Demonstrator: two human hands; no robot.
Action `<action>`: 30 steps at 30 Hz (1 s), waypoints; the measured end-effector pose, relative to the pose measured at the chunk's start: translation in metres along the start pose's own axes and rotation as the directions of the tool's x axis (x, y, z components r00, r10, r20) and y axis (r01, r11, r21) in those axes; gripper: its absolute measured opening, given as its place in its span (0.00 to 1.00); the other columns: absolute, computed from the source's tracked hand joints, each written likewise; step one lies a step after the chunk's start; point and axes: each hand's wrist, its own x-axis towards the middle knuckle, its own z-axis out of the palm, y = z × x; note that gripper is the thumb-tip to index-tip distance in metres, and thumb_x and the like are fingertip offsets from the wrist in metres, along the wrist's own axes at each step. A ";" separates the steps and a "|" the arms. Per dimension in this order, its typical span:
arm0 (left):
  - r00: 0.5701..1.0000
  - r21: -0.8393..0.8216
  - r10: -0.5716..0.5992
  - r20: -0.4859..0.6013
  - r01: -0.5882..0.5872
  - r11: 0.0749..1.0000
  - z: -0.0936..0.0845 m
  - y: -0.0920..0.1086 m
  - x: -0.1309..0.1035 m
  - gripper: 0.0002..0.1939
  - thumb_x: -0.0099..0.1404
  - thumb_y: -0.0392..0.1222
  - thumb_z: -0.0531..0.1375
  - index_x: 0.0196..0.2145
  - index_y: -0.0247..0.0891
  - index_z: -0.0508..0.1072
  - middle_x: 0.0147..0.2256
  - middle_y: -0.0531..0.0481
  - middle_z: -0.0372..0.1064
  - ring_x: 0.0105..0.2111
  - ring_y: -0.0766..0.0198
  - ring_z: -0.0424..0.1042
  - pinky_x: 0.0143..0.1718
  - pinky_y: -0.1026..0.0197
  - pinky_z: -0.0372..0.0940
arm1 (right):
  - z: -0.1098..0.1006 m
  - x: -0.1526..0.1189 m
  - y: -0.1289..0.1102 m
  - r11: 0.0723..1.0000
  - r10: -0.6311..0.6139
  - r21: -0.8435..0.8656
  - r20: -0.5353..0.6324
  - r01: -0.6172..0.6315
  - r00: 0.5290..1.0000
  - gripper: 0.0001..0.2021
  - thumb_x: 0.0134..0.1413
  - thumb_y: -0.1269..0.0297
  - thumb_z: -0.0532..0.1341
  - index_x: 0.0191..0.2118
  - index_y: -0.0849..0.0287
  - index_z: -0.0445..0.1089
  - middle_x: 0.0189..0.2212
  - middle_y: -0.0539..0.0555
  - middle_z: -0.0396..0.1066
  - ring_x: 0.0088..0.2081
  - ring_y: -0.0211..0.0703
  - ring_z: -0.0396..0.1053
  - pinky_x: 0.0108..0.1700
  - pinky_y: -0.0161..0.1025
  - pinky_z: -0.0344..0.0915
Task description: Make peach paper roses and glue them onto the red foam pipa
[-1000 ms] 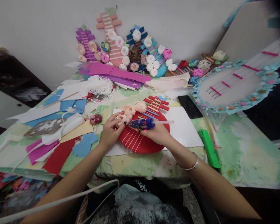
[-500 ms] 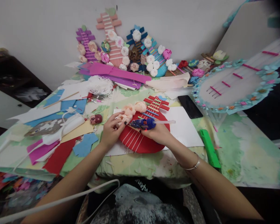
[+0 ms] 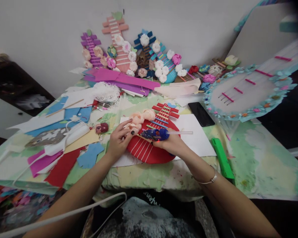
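Observation:
A red paper lute [image 3: 149, 150] with white strings and coloured frets lies slanted on white paper. Along its upper left edge sit peach paper flowers [image 3: 137, 118]. My left hand [image 3: 119, 140] has thumb and fingers closed around the lowest peach flower [image 3: 132, 128] at that edge. In my right hand [image 3: 169, 144] is a blue hot glue gun [image 3: 155, 134], held above the lute, its nozzle pointing left close to that flower. A clear glue stick [image 3: 181, 132] sticks out of its back, and a small red light glows on it. The gun's grip is mostly hidden.
A black phone [image 3: 201, 114] and a green tool [image 3: 223, 158] lie to the right. Paper scraps [image 3: 62, 168] and white string [image 3: 106, 92] are on the left. Decorated lutes [image 3: 119, 49] lean along the wall. A white cord [image 3: 64, 213] crosses in front of me.
The glue gun and my right hand have moved slightly to the right. My left hand stays at the lowest peach flower. The view has shifted a little.

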 end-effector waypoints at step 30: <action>0.987 0.036 0.077 0.144 -0.083 0.996 -0.005 0.006 0.000 0.25 0.69 0.54 0.43 0.36 0.35 0.74 0.59 0.37 0.57 0.56 0.52 0.63 0.55 0.49 0.60 | -0.068 -0.124 -0.017 0.970 0.226 0.047 -0.551 -0.240 0.803 0.16 0.38 0.51 0.67 0.30 0.59 0.74 0.25 0.54 0.73 0.23 0.41 0.70 0.18 0.32 0.61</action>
